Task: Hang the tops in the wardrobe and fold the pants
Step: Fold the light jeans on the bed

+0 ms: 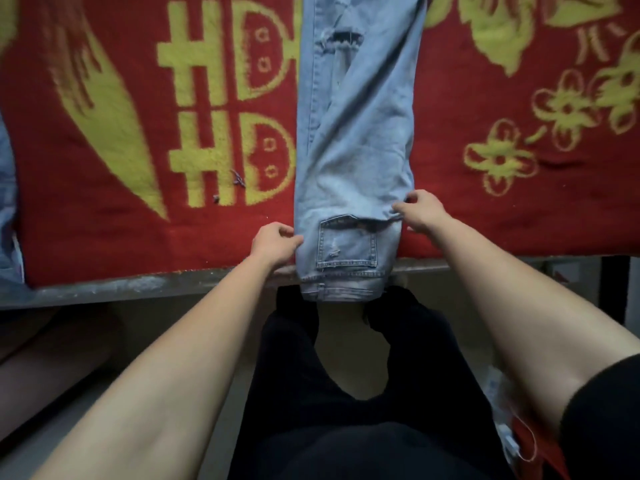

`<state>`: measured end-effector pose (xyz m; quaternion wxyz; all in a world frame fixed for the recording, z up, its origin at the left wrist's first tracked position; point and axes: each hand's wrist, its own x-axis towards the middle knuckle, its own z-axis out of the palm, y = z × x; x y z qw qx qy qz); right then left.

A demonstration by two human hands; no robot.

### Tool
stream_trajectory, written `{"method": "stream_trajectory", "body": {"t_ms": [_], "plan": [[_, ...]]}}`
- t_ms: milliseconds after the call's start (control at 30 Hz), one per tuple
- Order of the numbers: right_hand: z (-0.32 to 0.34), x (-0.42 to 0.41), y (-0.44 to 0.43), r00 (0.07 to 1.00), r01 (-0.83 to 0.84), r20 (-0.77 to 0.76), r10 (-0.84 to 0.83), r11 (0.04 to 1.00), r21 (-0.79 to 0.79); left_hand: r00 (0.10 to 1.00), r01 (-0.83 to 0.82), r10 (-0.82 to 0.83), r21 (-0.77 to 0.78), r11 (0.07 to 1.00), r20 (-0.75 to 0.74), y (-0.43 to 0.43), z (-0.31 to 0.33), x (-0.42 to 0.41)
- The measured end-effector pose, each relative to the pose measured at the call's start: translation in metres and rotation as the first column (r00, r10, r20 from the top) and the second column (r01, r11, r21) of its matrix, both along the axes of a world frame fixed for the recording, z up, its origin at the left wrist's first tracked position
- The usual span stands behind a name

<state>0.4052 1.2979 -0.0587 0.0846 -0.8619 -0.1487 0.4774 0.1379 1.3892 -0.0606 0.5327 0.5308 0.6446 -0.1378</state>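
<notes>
A person's left hand [275,245] and right hand [420,211] each pinch a side edge of the pale blue jeans [353,150]. The jeans lie lengthwise, legs together, on a red-and-yellow blanket [138,220] covering a bench [138,285], with the waistband hanging off the near edge. The denim looks soft but weighty and is probably best gripped at its seams. Another denim garment [7,202] lies at the left; the blanket's pile may drag.

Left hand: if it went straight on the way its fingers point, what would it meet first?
The jeans: the left hand pinches their left edge, fingers pointing right. Going on, it would likely cross the pocket toward the right hand, which grips the opposite edge.
</notes>
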Motion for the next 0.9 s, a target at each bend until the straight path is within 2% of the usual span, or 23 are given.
{"method": "stream_trajectory", "body": {"t_ms": [67, 133, 233, 400, 467, 533, 633, 767, 900], "plan": [[0.008, 0.011, 0.022, 0.998, 0.046, 0.034, -0.048, 0.997, 0.060, 0.999, -0.015, 0.012, 0.068, 0.998, 0.047, 0.033, 0.007, 0.018], [0.011, 0.023, 0.052, 0.996, 0.022, 0.085, -0.033, 0.992, 0.128, 0.996, -0.015, 0.001, 0.164, 0.986, 0.090, 0.064, 0.008, 0.040], [0.001, 0.042, 0.103, 0.991, 0.017, 0.126, -0.051, 0.965, 0.262, 0.990, 0.067, -0.107, 0.357, 0.932, 0.093, 0.101, -0.001, 0.081], [-0.026, 0.079, 0.194, 0.976, 0.069, 0.150, -0.155, 0.883, 0.463, 0.984, 0.053, -0.123, 0.443, 0.895, 0.131, 0.143, -0.034, 0.152], [-0.032, 0.099, 0.230, 0.960, -0.001, 0.239, -0.147, 0.851, 0.524, 0.983, 0.090, -0.150, 0.424, 0.901, 0.109, 0.158, -0.048, 0.175], [-0.036, 0.121, 0.267, 0.941, -0.093, 0.318, -0.113, 0.818, 0.568, 0.979, 0.087, -0.143, 0.338, 0.937, 0.145, 0.171, -0.060, 0.193], [-0.047, 0.152, 0.315, 0.894, -0.191, 0.441, -0.082, 0.819, 0.540, 0.970, 0.027, -0.076, 0.211, 0.977, 0.229, 0.181, -0.076, 0.207], [-0.073, 0.187, 0.339, 0.899, -0.042, 0.414, -0.142, 0.914, 0.404, 0.950, -0.138, 0.101, 0.108, 0.984, 0.295, 0.186, -0.088, 0.209], [-0.092, 0.205, 0.346, 0.875, -0.024, 0.462, -0.144, 0.941, 0.339, 0.929, -0.208, 0.178, 0.060, 0.976, 0.323, 0.190, -0.095, 0.212]]}}
